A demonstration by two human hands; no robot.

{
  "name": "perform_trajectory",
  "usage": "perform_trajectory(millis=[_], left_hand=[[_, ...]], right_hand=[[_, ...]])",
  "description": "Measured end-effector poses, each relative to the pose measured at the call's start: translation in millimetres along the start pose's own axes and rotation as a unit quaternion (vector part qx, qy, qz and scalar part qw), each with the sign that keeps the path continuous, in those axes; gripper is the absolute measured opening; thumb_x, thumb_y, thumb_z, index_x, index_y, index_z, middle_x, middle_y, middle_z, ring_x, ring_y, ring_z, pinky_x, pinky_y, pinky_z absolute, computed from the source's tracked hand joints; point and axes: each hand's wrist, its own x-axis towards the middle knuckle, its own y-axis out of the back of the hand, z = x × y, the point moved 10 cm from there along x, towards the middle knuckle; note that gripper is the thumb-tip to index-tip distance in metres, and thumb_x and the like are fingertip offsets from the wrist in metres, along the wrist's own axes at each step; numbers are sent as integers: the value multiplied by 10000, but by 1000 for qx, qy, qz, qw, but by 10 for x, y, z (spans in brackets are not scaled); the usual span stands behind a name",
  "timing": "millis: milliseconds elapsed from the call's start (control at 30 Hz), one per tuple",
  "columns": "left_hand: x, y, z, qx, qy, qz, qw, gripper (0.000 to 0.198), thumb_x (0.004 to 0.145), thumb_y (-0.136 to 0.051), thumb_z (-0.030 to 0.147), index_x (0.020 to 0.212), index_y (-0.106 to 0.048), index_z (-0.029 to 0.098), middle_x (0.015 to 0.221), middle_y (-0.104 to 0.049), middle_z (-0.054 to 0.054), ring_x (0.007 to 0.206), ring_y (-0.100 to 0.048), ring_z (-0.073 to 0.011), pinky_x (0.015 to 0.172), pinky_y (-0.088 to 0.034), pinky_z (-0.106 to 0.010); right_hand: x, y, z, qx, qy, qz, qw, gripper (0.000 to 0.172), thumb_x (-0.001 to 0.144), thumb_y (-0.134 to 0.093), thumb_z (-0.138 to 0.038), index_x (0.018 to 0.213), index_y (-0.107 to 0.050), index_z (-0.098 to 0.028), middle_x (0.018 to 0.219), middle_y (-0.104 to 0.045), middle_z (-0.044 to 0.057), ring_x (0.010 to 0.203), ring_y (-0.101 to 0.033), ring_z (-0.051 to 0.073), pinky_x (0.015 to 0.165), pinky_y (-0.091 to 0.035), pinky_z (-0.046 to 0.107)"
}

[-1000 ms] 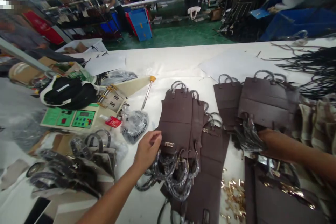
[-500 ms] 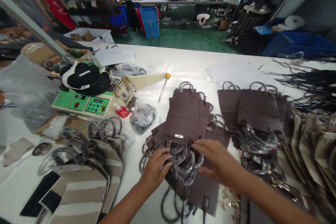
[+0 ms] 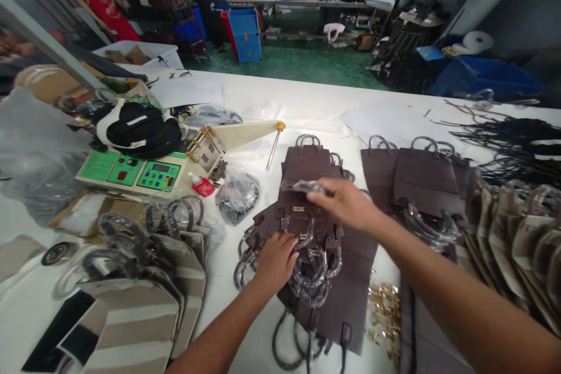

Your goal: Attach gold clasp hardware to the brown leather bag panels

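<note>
A pile of dark brown bag panels (image 3: 307, 178) with plastic-wrapped handles lies in the middle of the white table (image 3: 307, 102). My left hand (image 3: 276, 260) rests flat on the near end of the pile, fingers over the wrapped handles (image 3: 313, 272). My right hand (image 3: 344, 201) is above the pile and pinches one plastic-wrapped handle (image 3: 307, 187), lifted off the panels. A small metal clasp (image 3: 298, 209) shows on the top panel between my hands.
A second stack of brown panels (image 3: 425, 178) lies to the right, beige panels (image 3: 517, 228) beyond it. Striped panels with handles (image 3: 144, 280) sit at the near left. A green control box (image 3: 131, 172), a black cap (image 3: 138, 128), gold fittings (image 3: 385, 315) and black cords (image 3: 517, 140) are around.
My right hand has risen from the handle bundle and moved away from me, with one wrapped handle in it. My left hand stays on the pile.
</note>
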Motion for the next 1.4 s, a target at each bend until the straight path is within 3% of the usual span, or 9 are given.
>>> perform_trajectory(millis=[100,200,367,467,567,800,1133,1300,1400], left_hand=[[171,-21,12,12,-14,-28,999,153,951,-568,159,1034,-690,199,1076,-700,-94,997,-650,-268,877,-565,-438],[298,159,82,3,-36,-25,999,140,989,-530,191,971,-669,208,1009,-681,-70,987,-640,-244,889,-557,-403],[308,854,264,-93,-28,183,978,323,1001,-552,244,1323,-546,218,1303,-612,-113,1219,-596,-233,1037,-520,-410],[165,703,438,-109,-54,131,984,417,934,-668,307,1327,-551,233,1282,-641,-111,1182,-620,-253,1014,-534,-424],[-63,347,514,-111,-71,27,991,465,835,-775,369,1249,-618,227,1187,-701,-100,1095,-650,-284,968,-545,-457],[-312,-43,600,-9,-120,-157,980,205,912,-633,207,1080,-730,272,1003,-746,-61,1000,-672,-275,871,-534,-402],[127,425,736,-60,-168,-71,981,194,947,-576,148,1072,-701,229,1040,-752,-65,995,-699,-235,896,-568,-359],[256,1144,597,-89,-57,221,970,316,953,-647,250,1266,-600,233,1274,-665,-105,1233,-615,-254,1070,-505,-468],[238,714,747,-76,-91,119,986,412,890,-716,243,1284,-597,239,1326,-649,-112,1268,-584,-292,1080,-493,-503]], right_hand=[[-229,-1028,80,-98,28,-145,984,131,815,-792,-271,909,-741,-193,925,-741,42,857,-655,197,728,-431,259],[-284,-1357,218,-113,22,-144,983,214,707,-853,-184,887,-740,-161,944,-749,100,936,-660,250,791,-439,295],[52,-224,365,-46,-5,-9,999,157,951,-612,-282,924,-742,-199,902,-743,52,863,-643,206,825,-434,315],[115,665,490,14,-59,113,992,217,938,-587,-344,945,-729,-180,829,-713,15,716,-605,169,679,-426,267],[-84,983,557,51,-99,205,972,271,865,-674,-431,859,-726,-165,707,-650,-13,629,-543,152,592,-381,247],[-362,7,454,95,-104,14,990,331,901,-626,-486,818,-735,-185,639,-588,-40,598,-520,138,568,-377,231],[-635,-989,61,13,-29,-191,981,237,669,-860,-311,850,-751,-204,836,-736,11,770,-648,189,681,-466,256],[-256,194,282,63,-102,-17,993,201,839,-716,-383,886,-765,-194,730,-717,1,597,-607,143,566,-463,247],[-173,1251,287,54,-97,156,981,280,768,-772,-444,756,-721,-169,626,-649,-11,537,-549,124,494,-404,225]])
